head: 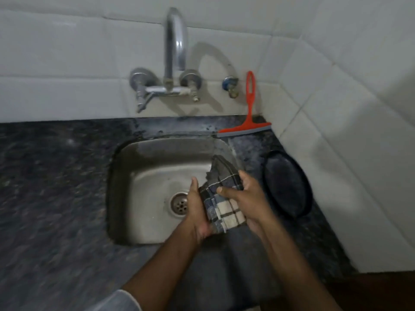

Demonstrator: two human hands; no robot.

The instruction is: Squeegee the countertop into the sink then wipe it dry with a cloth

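Gripping the checked cloth point(221, 198) between them over the sink's point(143, 158) right side, left hand point(197, 212) and right hand point(244, 198) closed around it; red squeegee point(247, 122) leaned against far wall.

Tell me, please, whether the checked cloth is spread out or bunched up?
Bunched up: the cloth is gathered between the left hand and right hand.

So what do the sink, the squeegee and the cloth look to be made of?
Sink: likely stainless steel, brushed grey sheen. Squeegee: seemingly red plastic handle, grey blade probably rubber. Cloth: woven fabric, checked blue and cream, creased between left hand and right hand.
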